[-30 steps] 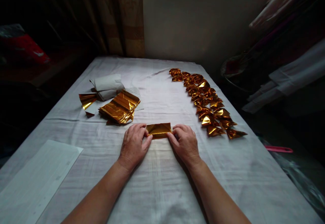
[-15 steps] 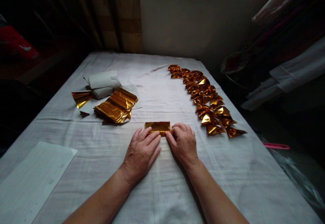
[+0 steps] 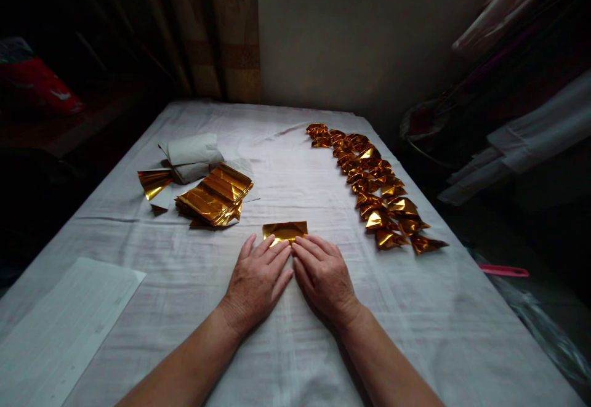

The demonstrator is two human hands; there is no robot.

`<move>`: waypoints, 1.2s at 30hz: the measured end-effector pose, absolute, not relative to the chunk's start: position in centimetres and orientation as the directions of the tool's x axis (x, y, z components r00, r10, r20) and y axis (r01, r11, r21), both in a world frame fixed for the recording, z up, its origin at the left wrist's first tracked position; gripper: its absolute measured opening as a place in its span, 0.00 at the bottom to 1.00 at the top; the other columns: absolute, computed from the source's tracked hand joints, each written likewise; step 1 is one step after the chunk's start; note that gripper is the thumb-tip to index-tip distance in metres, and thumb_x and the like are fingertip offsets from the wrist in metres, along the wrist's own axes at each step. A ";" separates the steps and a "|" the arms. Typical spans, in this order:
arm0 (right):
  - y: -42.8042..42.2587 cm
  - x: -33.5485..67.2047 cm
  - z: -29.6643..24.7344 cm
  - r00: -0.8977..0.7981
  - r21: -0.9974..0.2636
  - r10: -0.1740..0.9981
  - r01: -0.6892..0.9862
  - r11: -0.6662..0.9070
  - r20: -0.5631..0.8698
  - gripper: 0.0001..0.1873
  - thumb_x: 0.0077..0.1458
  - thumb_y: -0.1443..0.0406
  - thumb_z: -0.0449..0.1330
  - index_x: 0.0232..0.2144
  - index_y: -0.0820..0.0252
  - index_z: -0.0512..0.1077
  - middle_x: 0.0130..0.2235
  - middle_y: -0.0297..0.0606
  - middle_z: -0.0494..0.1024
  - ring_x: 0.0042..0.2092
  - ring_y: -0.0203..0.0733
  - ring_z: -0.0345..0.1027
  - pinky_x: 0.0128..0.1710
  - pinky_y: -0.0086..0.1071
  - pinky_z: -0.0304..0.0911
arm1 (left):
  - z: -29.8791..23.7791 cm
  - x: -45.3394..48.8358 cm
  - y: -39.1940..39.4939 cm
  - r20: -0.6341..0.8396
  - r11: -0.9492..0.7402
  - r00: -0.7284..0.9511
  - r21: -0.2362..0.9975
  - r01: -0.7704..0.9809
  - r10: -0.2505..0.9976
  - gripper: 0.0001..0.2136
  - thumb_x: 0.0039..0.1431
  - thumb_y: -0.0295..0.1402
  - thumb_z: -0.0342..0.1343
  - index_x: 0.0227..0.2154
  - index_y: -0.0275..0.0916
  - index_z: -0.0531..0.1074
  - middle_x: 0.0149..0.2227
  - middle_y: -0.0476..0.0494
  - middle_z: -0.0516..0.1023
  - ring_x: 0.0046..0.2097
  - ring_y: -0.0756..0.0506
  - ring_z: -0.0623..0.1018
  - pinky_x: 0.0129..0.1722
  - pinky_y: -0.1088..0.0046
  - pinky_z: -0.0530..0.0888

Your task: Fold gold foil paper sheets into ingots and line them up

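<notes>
A small folded gold foil paper (image 3: 284, 230) lies flat on the white cloth-covered table (image 3: 295, 345) in front of me. My left hand (image 3: 257, 281) rests with fingers stretched flat, fingertips pressing on the paper's near edge. Beside it, my right hand (image 3: 322, 276) also lies flat with fingers extended onto the same edge. The two hands touch at the fingertips. A stack of flat gold foil sheets (image 3: 216, 195) sits to the left. A long row of folded gold foil pieces (image 3: 373, 188) runs along the right side.
A folded white paper bundle (image 3: 190, 156) and a loose gold piece (image 3: 154, 182) lie beyond the stack. A white sheet (image 3: 60, 327) lies at the near left. A curtain (image 3: 221, 31) hangs behind; clothes (image 3: 521, 130) and a pink object (image 3: 505, 269) sit off the right edge.
Both hands moved from gripping the ends of the gold paper inward to its middle. Their fingers flattened out and now press along its near edge.
</notes>
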State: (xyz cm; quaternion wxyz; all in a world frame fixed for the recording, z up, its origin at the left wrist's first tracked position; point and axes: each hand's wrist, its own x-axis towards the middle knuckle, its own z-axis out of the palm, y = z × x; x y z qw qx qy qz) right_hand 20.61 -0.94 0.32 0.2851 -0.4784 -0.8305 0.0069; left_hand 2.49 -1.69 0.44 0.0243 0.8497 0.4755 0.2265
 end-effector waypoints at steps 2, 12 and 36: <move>-1.2 20.5 0.2 -0.420 -0.250 0.817 0.807 0.535 0.395 0.18 0.66 0.65 0.52 0.54 0.61 0.72 0.57 0.41 0.76 0.58 0.48 0.65 0.57 0.42 0.58 | 0.4 2.4 -1.6 0.356 -0.536 0.435 0.263 0.802 0.827 0.17 0.68 0.39 0.49 0.55 0.40 0.72 0.55 0.41 0.78 0.59 0.37 0.73 0.64 0.48 0.58; -1.5 20.0 0.4 -0.394 -0.210 0.913 0.889 0.407 0.105 0.25 0.68 0.60 0.47 0.64 0.60 0.62 0.67 0.41 0.60 0.67 0.49 0.53 0.66 0.52 0.45 | 0.4 1.7 -1.3 0.329 -0.513 0.425 0.261 0.817 0.843 0.18 0.68 0.39 0.48 0.56 0.40 0.71 0.57 0.40 0.75 0.61 0.37 0.72 0.66 0.45 0.54; -1.5 20.3 -0.2 -0.290 -0.199 0.948 0.929 0.311 0.132 0.28 0.67 0.57 0.48 0.65 0.64 0.60 0.67 0.46 0.58 0.68 0.53 0.51 0.66 0.55 0.42 | 0.6 1.2 -0.8 0.345 -0.547 0.464 0.200 0.813 0.816 0.19 0.67 0.39 0.50 0.56 0.40 0.71 0.59 0.41 0.73 0.63 0.37 0.68 0.66 0.48 0.55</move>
